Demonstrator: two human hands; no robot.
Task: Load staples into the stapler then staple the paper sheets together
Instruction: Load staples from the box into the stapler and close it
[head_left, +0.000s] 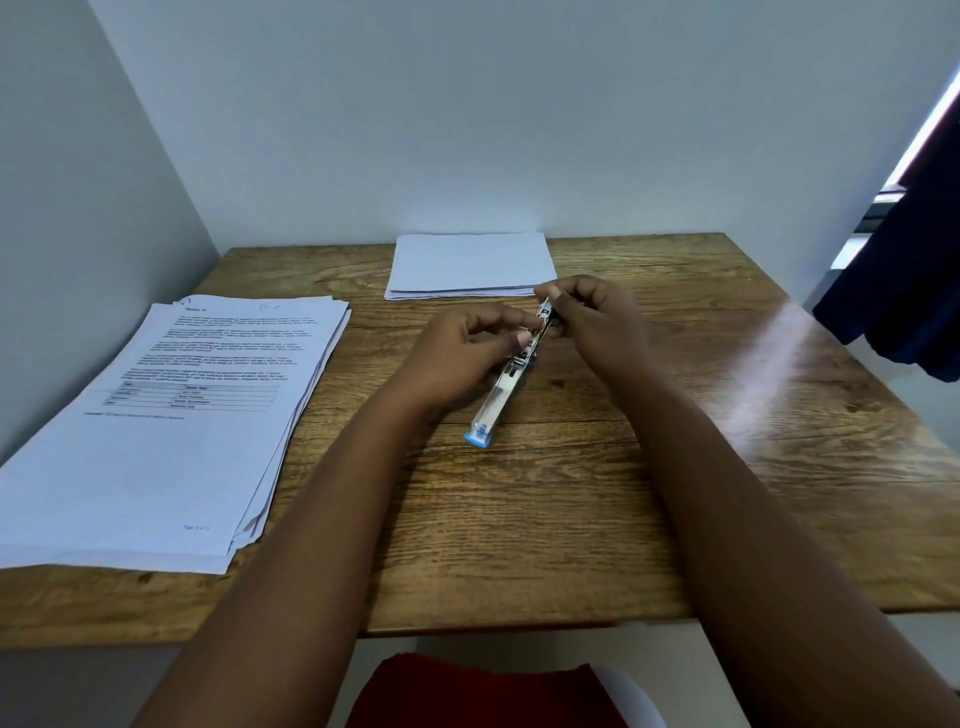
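A metal stapler (498, 395) with a blue end lies opened out flat on the wooden table (571, 519), its blue end pointing toward me. My left hand (462, 358) rests beside its middle, thumb and fingertips pinching at the open channel. My right hand (597, 322) pinches the raised far end of the stapler's top arm. Any staples between my fingers are too small to make out. A thin stack of blank sheets (470, 265) lies just behind my hands at the table's far edge.
A thick fanned pile of printed pages (171, 415) covers the left part of the table. White walls close in at the back and left. A dark blue cloth (904, 270) hangs at the right. Red fabric (483, 691) shows below the near table edge.
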